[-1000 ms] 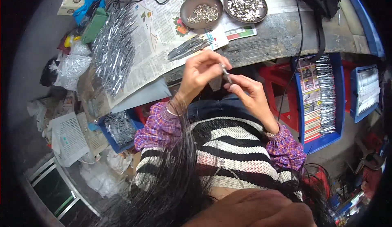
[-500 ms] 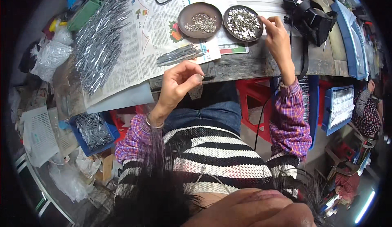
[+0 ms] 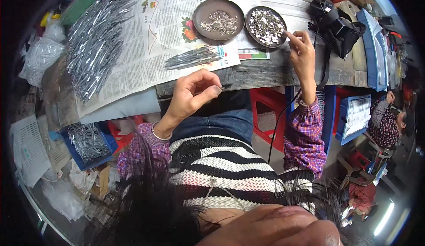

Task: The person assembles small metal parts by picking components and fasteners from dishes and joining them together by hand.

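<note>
Pin [image 3: 221, 88]: small, metal, pinched in left hand [image 3: 191, 96], tip toward 3 o'clock, over tabletop [image 3: 265, 72] edge.
Left grip: narrow, thumb and forefinger closed on pin.
Right hand [image 3: 303, 53]: forefinger extended, touching right dish [image 3: 265, 26] rim; holding nothing visible.
Relation: dish at 1 o'clock from pin; right hand nearer.
Left dish [image 3: 219, 13]: beside it, at 9 o'clock.

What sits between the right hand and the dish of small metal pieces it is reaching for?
Nothing visible. The right hand has its fingers at the near rim of the right-hand dish; the black pouch lies off to its right, not in the path.
</note>
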Available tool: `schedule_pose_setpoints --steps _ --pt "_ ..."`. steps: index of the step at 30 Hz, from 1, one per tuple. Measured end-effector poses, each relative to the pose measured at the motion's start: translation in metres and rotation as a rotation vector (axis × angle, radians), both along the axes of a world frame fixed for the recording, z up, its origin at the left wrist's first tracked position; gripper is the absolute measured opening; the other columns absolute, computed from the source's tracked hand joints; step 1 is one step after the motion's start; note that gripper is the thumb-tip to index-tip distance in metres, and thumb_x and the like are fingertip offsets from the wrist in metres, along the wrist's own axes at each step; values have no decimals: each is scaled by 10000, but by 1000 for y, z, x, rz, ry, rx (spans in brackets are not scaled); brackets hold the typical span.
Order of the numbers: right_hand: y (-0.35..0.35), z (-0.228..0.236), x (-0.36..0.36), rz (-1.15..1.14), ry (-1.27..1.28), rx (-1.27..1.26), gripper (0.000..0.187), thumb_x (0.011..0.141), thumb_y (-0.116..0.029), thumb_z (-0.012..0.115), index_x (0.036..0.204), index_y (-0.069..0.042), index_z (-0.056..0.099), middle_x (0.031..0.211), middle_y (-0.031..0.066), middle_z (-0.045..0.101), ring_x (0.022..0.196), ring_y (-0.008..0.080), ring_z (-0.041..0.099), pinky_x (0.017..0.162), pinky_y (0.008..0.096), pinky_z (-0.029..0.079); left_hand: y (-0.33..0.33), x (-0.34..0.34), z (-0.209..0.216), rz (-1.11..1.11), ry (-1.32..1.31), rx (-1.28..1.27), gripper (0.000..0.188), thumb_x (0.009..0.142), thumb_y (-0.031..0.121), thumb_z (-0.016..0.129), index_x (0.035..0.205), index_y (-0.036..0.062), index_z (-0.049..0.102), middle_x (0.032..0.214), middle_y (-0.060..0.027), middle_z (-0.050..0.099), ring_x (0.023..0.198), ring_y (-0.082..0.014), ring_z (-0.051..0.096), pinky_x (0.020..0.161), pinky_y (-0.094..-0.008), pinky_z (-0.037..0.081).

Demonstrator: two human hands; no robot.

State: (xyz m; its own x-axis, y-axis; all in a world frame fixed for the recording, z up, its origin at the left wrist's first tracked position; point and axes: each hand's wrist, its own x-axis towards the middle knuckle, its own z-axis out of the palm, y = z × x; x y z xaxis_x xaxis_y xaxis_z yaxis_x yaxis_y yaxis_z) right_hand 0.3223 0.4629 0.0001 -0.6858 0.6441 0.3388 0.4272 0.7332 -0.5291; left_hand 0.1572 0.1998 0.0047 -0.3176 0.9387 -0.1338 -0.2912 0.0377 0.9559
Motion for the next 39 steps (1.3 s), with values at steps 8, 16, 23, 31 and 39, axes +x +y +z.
schedule_pose_setpoints --steps 8,16,23,31,39 --pt "-6 -6 3 52 -65 75 355 673 66 545 969 -99 652 898 64 555 713 221 577 637 326 450 0 1 1 -2 49 4 86 795 63 620 854 15 580 777 5 585 716 -49 550 670 -187 442" --pt "-11 0 3 91 -31 131 275 708 4 612 955 -110 651 882 60 564 723 217 587 634 324 456 2 4 -1 -7 104 -14 86 797 59 620 856 10 580 770 11 571 696 -40 523 640 -176 419" --pt "-12 -5 5 133 10 135 274 686 14 632 934 -103 655 869 55 572 688 198 589 588 312 462 2 3 1 -12 93 -35 99 796 81 631 851 16 581 778 6 594 737 -49 552 689 -197 448" --pt "-12 0 2 174 -3 176 226 687 3 637 895 -86 655 849 65 583 705 222 587 597 315 460 3 4 0 -9 91 -29 92 802 70 625 859 18 577 772 15 572 704 -35 525 648 -177 424" --pt "-13 7 0 138 26 -16 175 678 -2 667 846 -36 634 853 65 605 652 179 589 582 265 458 6 3 -2 9 87 -29 91 812 65 609 881 21 568 781 13 548 702 -40 509 642 -175 412"
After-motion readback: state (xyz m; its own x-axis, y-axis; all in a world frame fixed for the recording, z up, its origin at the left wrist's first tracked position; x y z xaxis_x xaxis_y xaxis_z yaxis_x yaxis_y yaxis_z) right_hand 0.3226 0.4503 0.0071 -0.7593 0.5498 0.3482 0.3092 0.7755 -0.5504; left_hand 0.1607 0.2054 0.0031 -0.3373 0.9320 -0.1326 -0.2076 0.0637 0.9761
